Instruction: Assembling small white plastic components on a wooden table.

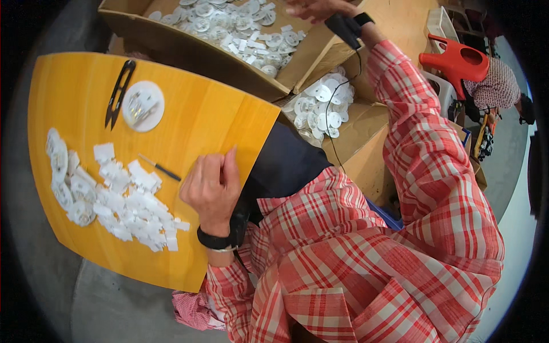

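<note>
L hand (213, 187): sitting at or just above the table (217, 108) near its R edge, fingers curling in loosely, thumb sticking up; can't tell if it's pinching anything.
R hand (314, 10): hanging by the R side of the big box, partly cut off at the top of view; fingers looking loosely extended, but can't tell if it's holding a part.
White pieces (134, 203): lying in a loose heap on the table, L of the L hand, approx. one layer over another; prob. the share being worked on, w/ plenty left.
Round parts (62, 177): bunching along the heap's L side, touching it; whether they're finished or waiting, unclear.
White disc (153, 98): lying apart from the heap, carrying some small shiny bits (too blurry to ID).
Tools: black snips (119, 94) lying beside the disc, small screwdriver (166, 170) lying between heap and L hand; neither being used rn.
Big box (189, 57): holding lots of mixed clear & white parts; seemingly much left.
Small box (361, 128): holding white discs (326, 103), poss. the done ones, unconfirmed.
</note>
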`<state>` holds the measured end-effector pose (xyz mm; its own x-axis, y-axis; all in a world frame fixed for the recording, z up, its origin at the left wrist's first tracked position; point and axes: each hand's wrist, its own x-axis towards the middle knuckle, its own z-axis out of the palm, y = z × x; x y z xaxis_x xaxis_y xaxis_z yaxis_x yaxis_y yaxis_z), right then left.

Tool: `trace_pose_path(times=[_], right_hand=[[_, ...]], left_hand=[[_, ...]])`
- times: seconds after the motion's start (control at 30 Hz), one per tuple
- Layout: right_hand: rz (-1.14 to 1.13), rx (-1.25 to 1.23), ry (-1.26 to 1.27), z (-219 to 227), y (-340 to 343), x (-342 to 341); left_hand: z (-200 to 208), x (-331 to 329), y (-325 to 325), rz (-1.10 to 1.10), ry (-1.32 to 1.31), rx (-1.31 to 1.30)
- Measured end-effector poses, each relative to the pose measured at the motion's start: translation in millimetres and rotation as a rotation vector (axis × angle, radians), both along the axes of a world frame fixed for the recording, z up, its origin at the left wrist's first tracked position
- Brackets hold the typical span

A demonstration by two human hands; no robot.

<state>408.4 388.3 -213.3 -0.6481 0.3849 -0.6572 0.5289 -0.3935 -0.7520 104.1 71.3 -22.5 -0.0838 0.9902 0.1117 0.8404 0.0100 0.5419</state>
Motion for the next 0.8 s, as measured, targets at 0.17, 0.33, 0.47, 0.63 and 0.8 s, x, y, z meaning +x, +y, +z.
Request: trace_pose_path(times=[0.17,0.33,0.47,0.63,0.8], right_hand=[[-0.028,0.238,-0.357,-29,-40,-44],[0.070,0.265,-0.483,-122,-30,-41],[0.395,1.359,-0.619,-178,-30,-48],[0.855,2.747,-0.536,-252,8,16],[0.446,0.979,-0.739,-180,-5,-1]], left_hand=[[9,-13,-8,0.033,0.081,-0.126],[20,-14,-3,0.006,0.087,-0.252],[26,-13,0,0.025,0.020,-0.324],[32,-15,-5,0.013,-0.014,-0.373],[35,-18,-9,-0.052,-0.053,-0.467]])
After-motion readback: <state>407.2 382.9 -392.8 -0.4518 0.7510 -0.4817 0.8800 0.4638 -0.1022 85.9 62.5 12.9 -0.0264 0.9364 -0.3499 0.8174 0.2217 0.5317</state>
